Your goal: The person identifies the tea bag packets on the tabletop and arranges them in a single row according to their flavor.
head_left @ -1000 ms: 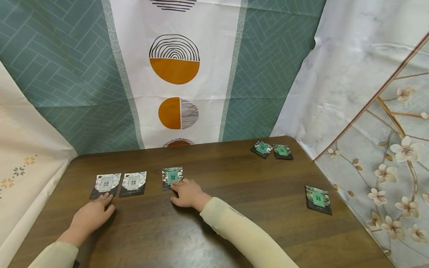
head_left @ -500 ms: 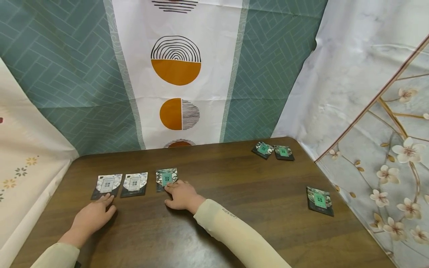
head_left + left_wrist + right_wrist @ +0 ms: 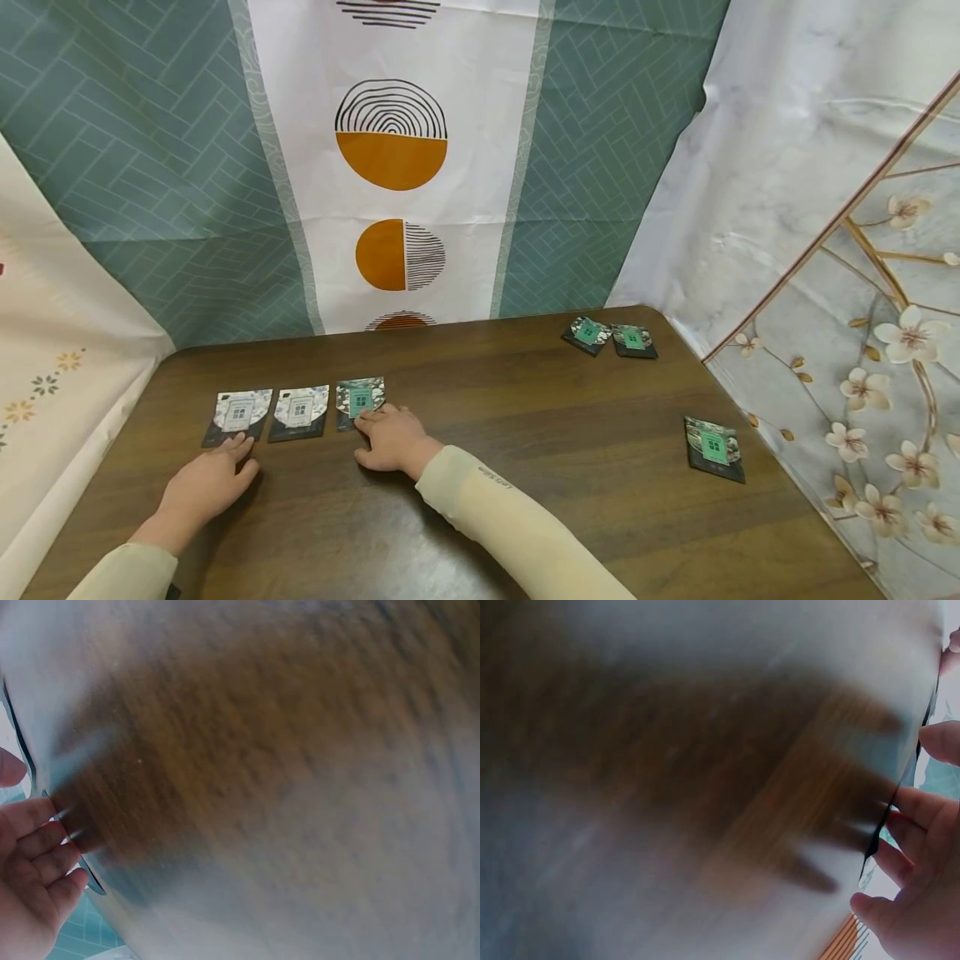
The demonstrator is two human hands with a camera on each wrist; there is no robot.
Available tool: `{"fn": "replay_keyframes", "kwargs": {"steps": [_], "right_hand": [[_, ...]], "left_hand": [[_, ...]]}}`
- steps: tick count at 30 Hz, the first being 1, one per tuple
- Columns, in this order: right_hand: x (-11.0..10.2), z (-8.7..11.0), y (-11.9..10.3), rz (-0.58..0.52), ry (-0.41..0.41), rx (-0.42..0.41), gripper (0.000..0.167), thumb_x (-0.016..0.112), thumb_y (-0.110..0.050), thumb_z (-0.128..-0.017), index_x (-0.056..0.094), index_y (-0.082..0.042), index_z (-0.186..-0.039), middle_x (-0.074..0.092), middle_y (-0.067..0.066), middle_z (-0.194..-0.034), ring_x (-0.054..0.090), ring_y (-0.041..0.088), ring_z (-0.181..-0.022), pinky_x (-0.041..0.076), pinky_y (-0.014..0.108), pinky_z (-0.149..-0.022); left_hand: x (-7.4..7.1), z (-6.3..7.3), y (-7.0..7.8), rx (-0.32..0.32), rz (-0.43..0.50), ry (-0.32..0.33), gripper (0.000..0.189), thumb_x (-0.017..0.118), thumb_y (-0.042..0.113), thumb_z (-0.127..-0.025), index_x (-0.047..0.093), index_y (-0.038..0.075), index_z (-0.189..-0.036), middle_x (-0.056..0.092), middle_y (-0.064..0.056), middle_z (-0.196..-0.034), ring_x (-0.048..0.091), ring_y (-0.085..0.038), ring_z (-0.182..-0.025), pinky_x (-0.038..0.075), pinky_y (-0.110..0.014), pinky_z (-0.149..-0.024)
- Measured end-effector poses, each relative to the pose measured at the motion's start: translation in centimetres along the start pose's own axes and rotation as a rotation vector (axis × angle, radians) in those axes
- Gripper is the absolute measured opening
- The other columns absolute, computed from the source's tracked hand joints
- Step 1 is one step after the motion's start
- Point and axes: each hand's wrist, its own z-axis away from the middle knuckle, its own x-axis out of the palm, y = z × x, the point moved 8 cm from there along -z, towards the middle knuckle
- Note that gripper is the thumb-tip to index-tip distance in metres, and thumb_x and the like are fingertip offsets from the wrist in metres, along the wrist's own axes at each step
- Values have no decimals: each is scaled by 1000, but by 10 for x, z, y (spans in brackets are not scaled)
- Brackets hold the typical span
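At the left part of the table [image 3: 487,367], a green packet [image 3: 358,395] lies flat at the right end of a short row, under the fingertips of the right hand [image 3: 392,439]. That hand is loosely extended and slightly spread, pressing on the packet's lower edge and gripping nothing. Just beside it, with a narrow gap, lies the middle white packet [image 3: 300,410]; left of that is the end white packet [image 3: 238,412], its lower edge touched by the left hand [image 3: 206,479], whose fingers are likewise relaxed and hold nothing.

The step in hand seems to be placing the green packet in line. Light, even fingertip pressure should do it: too much could crease the thin packet or drag it askew. Its lower edge is best matched to its neighbour's and the gap kept like the one between the white two, while the left hand steadies the end one.

Well apart, a lone packet [image 3: 714,451] lies near the table's right edge, and two more packets [image 3: 633,339] sit side by side at the far right corner.
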Motion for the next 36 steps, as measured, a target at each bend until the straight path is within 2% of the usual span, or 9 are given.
{"fn": "replay_keyframes", "kwargs": {"steps": [10, 24, 29, 36], "right_hand": [[2, 0, -1, -8, 27, 9, 57, 49, -54, -102, 43, -34, -156, 41, -19, -163, 42, 9, -148, 36, 33, -125], [-10, -9, -2, 7, 97, 10, 47, 51, -49, -102, 60, -30, -144, 51, -12, -157, 47, 11, -146, 41, 32, -121], [-11, -9, 1, -15, 87, -9, 45, 47, -46, -105, 58, -29, -145, 52, -11, -156, 48, 13, -146, 41, 36, -122], [-29, 0, 13, -46, 168, -62, 43, 45, -41, -108, 57, -26, -146, 58, -7, -150, 53, 15, -141, 48, 35, -115]], "left_hand": [[3, 0, 0, -3, 6, -4, 53, 52, 22, -98, 56, -16, -134, 53, -39, -141, 54, -60, -127, 49, -66, -98], [0, -1, 0, -4, -7, -5, 52, 52, 23, -99, 57, -15, -134, 53, -39, -141, 55, -60, -126, 50, -66, -97], [1, -2, -1, -3, -7, -3, 52, 52, 23, -99, 57, -15, -134, 53, -38, -141, 55, -60, -126, 50, -66, -98], [1, -1, -3, -6, -9, -5, 52, 52, 23, -100, 57, -15, -134, 53, -39, -141, 55, -60, -125, 50, -66, -97]]}}
